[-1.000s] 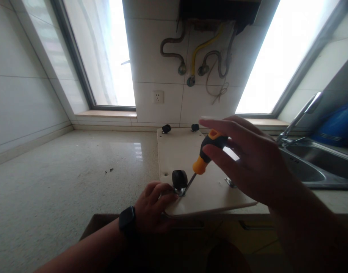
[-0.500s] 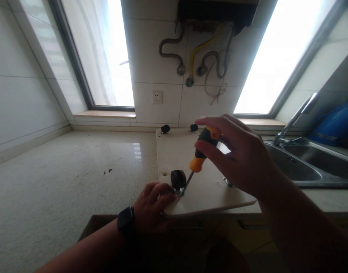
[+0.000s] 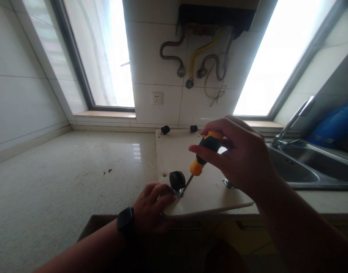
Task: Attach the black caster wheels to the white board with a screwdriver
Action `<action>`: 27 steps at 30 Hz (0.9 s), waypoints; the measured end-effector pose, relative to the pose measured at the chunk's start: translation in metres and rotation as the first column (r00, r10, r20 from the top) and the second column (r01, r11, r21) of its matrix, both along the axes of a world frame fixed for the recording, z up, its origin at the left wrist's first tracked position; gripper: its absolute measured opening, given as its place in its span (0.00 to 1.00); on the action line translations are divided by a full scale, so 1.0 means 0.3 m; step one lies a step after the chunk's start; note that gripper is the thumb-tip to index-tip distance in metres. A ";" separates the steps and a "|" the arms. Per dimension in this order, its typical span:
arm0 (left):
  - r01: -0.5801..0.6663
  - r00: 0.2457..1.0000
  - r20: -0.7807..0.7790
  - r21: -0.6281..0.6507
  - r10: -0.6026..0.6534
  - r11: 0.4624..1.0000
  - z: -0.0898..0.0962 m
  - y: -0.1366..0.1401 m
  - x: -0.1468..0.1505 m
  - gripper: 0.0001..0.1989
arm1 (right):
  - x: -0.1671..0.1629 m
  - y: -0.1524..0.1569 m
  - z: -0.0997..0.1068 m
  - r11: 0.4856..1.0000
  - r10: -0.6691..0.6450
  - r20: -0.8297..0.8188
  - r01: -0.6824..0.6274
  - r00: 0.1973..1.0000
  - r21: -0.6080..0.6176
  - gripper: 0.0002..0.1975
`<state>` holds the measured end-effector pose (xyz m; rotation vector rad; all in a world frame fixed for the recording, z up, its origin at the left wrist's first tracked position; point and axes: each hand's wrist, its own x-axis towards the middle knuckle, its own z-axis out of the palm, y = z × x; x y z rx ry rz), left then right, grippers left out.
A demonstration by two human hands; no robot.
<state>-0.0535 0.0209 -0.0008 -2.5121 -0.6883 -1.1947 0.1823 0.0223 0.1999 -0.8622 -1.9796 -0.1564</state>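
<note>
My right hand [image 3: 239, 155] grips a yellow-and-black screwdriver [image 3: 209, 146] by its handle, the thumb stretched along the near side. The shaft slants down to the metal base of a black caster wheel [image 3: 177, 180], where its tip meets the plate. My left hand [image 3: 152, 204], a watch on the wrist, is closed over the near left corner of a white board [image 3: 196, 201], fingertips against the caster's base. Two more casters, one at the far left [image 3: 165, 129] and one further right [image 3: 193, 129], stand on the board's back edge. My right hand partly covers another metal fitting [image 3: 228, 183].
The board lies on a speckled countertop [image 3: 77, 167], reaching slightly past its front edge. Small dark screws [image 3: 109, 171] lie to the left. On the right is a steel sink [image 3: 293, 178] with a tap [image 3: 293, 121]. Hoses and a socket [image 3: 157, 98] are on the back wall.
My right hand has turned the screwdriver handle a little, and its thumb has straightened out to the left. The left hand stays at the board's corner.
</note>
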 end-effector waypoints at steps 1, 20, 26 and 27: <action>-0.001 1.000 -0.001 -0.003 0.001 1.000 -0.001 0.000 0.000 0.22 | 0.004 0.000 0.000 1.000 0.014 0.008 -0.014 1.000 -0.006 0.14; 0.011 1.000 0.006 -0.007 -0.011 1.000 0.000 0.001 -0.003 0.23 | -0.006 0.029 -0.036 0.965 0.113 -0.169 -0.149 0.979 -0.217 0.18; 0.011 1.000 -0.006 -0.007 -0.011 1.000 -0.003 0.002 -0.003 0.23 | 0.033 0.034 -0.004 0.660 0.492 -0.284 -0.565 0.823 -0.495 0.26; 0.011 1.000 -0.007 -0.004 -0.011 1.000 -0.004 0.001 -0.002 0.23 | 0.040 0.033 0.005 0.617 0.536 -0.276 -0.594 0.798 -0.517 0.27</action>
